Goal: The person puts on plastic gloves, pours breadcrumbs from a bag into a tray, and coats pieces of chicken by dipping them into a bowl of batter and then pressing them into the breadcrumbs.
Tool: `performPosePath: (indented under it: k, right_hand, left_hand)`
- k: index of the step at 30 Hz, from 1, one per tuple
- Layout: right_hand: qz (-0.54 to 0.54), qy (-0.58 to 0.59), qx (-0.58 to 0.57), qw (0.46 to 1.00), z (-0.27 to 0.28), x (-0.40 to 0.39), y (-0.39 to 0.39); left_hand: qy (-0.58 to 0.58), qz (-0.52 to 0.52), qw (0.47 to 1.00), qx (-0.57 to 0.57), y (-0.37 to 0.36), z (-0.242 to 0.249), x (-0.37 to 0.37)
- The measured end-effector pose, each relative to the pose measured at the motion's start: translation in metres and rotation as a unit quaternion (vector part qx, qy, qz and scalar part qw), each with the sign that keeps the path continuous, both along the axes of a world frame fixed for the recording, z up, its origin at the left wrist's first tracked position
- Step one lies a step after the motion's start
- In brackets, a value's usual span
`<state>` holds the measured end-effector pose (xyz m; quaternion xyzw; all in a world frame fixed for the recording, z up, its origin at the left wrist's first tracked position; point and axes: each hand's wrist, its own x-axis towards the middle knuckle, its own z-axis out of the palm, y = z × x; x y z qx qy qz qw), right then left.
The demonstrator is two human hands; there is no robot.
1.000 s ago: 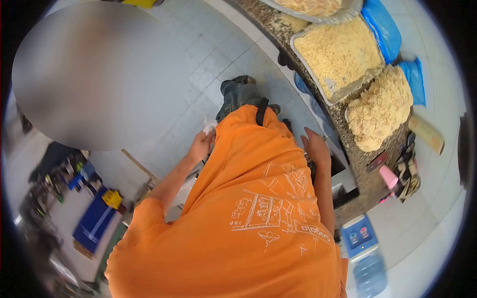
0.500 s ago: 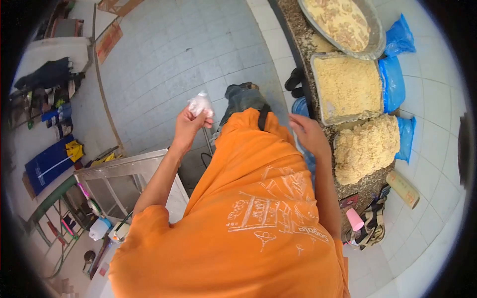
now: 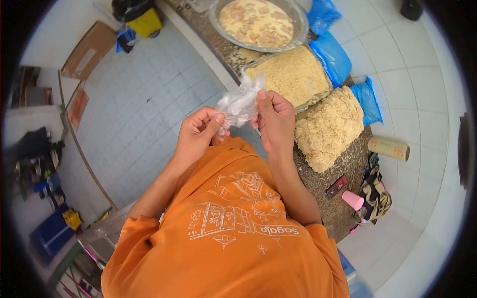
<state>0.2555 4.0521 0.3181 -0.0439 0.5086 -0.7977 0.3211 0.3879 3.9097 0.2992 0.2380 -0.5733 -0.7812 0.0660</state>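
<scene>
Between my two hands a crumpled clear plastic bag [image 3: 241,104] is stretched in front of my orange shirt. My left hand [image 3: 201,131] pinches its lower left side between thumb and fingers. The right side of the bag is gripped by my right hand [image 3: 274,116], fingers curled. Just beyond my right hand, on the speckled counter, lie a tray of pale crumbs [image 3: 293,74] and a heap of crumb-coated pieces [image 3: 330,129]. A metal bowl [image 3: 214,22] behind them holds pieces in yellowish liquid.
Blue plastic bags [image 3: 332,57] line the wall side of the counter [image 3: 343,213]. Nearer are a wrapped roll [image 3: 389,148], a pink cup [image 3: 353,200] and a patterned bag [image 3: 373,196]. A cardboard box [image 3: 89,51] and a yellow bin [image 3: 145,24] stand across the floor.
My right hand has come up from the counter side and taken hold of the plastic bag, which is now spread out. The view has turned, showing more of the counter.
</scene>
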Motion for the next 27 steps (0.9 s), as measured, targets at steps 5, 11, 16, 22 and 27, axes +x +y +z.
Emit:
performPosePath:
  k: [5, 11, 16, 22, 27]
  right_hand:
    - [-0.087, 0.069, -0.070, 0.991, -0.008, -0.003, 0.001]
    - [-0.156, 0.137, 0.089, 0.974, 0.019, 0.008, 0.002]
    - [-0.123, 0.264, 0.184, 0.939, -0.001, 0.010, 0.015]
    - [-0.331, 0.216, 0.157, 0.905, 0.011, -0.007, 0.012]
    - [-0.235, 0.451, 0.150, 0.848, 0.027, 0.033, 0.005]
  left_hand:
    - [0.041, -0.029, 0.998, 0.029, -0.003, 0.001, -0.028]
    - [0.171, 0.070, 0.971, -0.154, 0.009, 0.020, -0.057]
    - [0.014, -0.101, 0.982, -0.159, -0.016, 0.045, -0.070]
    - [0.060, -0.035, 0.995, -0.074, -0.037, 0.043, -0.081]
    - [0.130, -0.045, 0.988, -0.071, -0.021, 0.040, -0.068]
